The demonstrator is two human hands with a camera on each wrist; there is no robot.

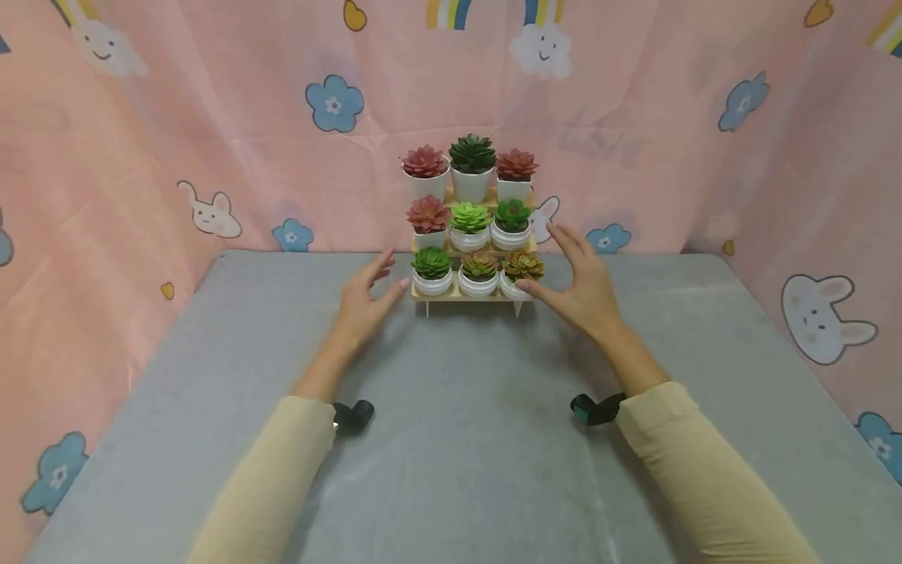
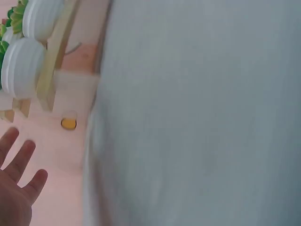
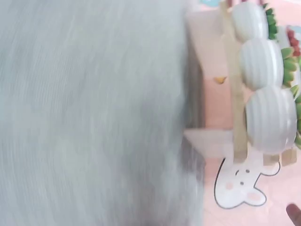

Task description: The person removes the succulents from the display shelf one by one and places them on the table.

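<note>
A three-tier wooden stand at the back of the table bears several small potted succulents in white pots. My left hand is just left of the stand, fingers spread and thumb toward the lowest shelf; in the left wrist view its fingers are apart with nothing between them. On the other side, my right hand has its fingers spread beside the stand, and its thumb overlaps the front right pot, which holds an orange-green succulent. A dark green succulent tops the middle of the upper tier.
The stand is on a grey cloth-covered table. Right behind it hangs a pink patterned curtain, which also runs along both sides. Dark wrist cameras stick out inward from beneath both beige sleeves.
</note>
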